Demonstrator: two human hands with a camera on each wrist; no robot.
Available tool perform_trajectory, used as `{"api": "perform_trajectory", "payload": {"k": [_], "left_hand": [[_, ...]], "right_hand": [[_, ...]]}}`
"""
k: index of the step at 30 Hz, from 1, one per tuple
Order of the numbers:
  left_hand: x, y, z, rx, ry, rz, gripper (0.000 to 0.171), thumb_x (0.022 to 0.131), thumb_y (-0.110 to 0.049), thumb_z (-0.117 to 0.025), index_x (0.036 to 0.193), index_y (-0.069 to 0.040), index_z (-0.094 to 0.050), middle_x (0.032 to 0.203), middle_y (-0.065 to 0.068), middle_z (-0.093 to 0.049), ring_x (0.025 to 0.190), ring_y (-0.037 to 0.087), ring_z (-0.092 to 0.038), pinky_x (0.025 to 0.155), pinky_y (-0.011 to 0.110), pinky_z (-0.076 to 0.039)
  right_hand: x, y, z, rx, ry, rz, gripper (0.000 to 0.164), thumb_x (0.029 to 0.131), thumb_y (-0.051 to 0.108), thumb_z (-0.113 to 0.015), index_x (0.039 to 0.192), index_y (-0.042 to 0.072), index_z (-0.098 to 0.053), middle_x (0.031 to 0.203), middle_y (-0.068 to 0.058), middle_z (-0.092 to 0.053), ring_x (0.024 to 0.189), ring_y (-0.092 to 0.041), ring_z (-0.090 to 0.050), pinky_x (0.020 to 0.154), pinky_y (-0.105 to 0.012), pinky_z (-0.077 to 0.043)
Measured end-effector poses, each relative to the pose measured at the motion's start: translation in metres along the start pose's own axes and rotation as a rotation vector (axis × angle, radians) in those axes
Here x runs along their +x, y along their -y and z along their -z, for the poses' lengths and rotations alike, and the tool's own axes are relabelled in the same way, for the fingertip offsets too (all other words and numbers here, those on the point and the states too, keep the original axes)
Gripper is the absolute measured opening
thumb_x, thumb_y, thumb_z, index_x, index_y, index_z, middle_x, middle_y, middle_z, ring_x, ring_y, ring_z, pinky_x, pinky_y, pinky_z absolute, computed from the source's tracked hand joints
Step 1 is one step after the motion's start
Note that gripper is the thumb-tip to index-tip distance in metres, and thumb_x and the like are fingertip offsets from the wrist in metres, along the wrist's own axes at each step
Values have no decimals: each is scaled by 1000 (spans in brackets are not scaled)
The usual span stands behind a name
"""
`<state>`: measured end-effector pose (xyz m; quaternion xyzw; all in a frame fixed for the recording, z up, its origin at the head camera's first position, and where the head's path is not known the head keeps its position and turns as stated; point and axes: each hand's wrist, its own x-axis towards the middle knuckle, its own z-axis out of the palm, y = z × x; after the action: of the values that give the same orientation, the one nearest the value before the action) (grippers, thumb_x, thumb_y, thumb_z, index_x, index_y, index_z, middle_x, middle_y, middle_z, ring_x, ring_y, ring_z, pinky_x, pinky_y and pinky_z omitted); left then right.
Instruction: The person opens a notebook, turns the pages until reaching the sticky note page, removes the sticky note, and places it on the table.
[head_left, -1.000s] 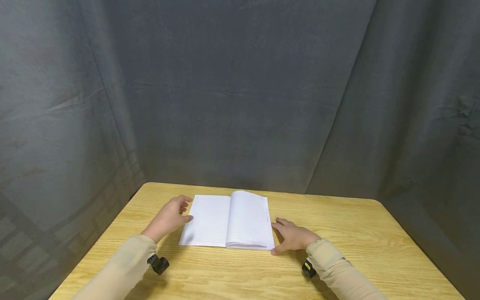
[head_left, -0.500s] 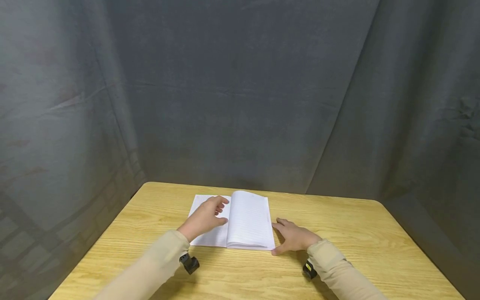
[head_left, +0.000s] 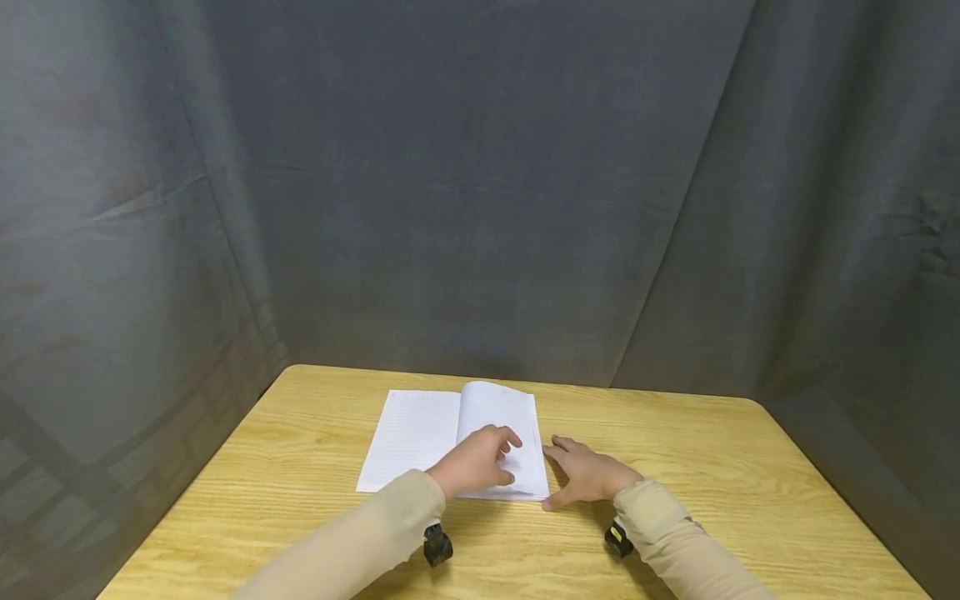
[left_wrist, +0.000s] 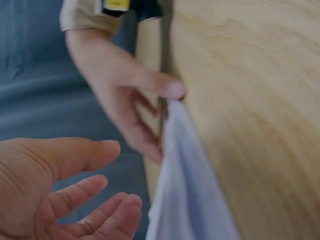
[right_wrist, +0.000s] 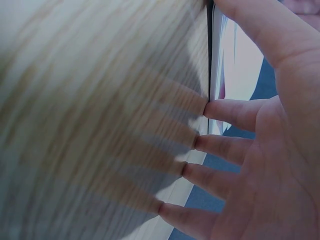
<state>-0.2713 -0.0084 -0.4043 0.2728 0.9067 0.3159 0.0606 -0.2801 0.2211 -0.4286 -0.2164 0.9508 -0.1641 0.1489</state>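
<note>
A lined white notebook (head_left: 411, 437) lies spread open, its right-hand pages bulging up near the fold. Above the right page hovers my left hand (head_left: 480, 460), fingers loosely bent and apart from the thumb, with nothing between them. My right hand (head_left: 588, 475) stays at the notebook's right edge, fingers spread. In the right wrist view, its fingertips (right_wrist: 215, 107) touch the table along the page edges. Seen from the left wrist, the right thumb (left_wrist: 172, 90) is at the corner of the lifted, blurred pages (left_wrist: 185, 185).
A light wood-grain table (head_left: 712, 467) carries the notebook. Dark grey cloth (head_left: 480, 208) hangs behind it and at both sides. Small black wrist cameras are strapped under the sleeves, one (head_left: 437, 546) on the left and another (head_left: 618, 540) on the right.
My left hand has swept rightward from the notebook's left edge, across the left page and over the right page. The right hand and the notebook have stayed in place.
</note>
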Motion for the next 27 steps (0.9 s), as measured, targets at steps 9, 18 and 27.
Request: {"api": "perform_trajectory", "payload": {"k": [9, 18, 27], "left_hand": [[5, 3, -20, 114, 36, 0, 34, 74, -11, -82, 105, -8, -67, 88, 2, -62, 75, 7, -52, 72, 22, -46], [10, 6, -26, 200, 48, -12, 36, 70, -19, -87, 99, -10, -68, 82, -2, -56, 71, 6, -48, 71, 20, -44], [17, 10, -26, 212, 66, 21, 28, 74, -19, -83, 97, -13, -69, 78, -5, -56, 71, 6, -49, 71, 20, -45]], "right_hand": [[0, 1, -1, -7, -25, 18, 95, 72, 49, -80, 144, 1, -40, 151, -30, -28, 137, -47, -31, 103, -59, -37], [1, 0, -1, -13, -30, 22, 94, 72, 48, -81, 144, 2, -42, 150, -30, -29, 137, -47, -32, 104, -58, -36], [1, 1, -1, -10, -20, 2, 95, 72, 49, -81, 145, 2, -40, 152, -28, -28, 138, -47, -31, 104, -60, -36]]}}
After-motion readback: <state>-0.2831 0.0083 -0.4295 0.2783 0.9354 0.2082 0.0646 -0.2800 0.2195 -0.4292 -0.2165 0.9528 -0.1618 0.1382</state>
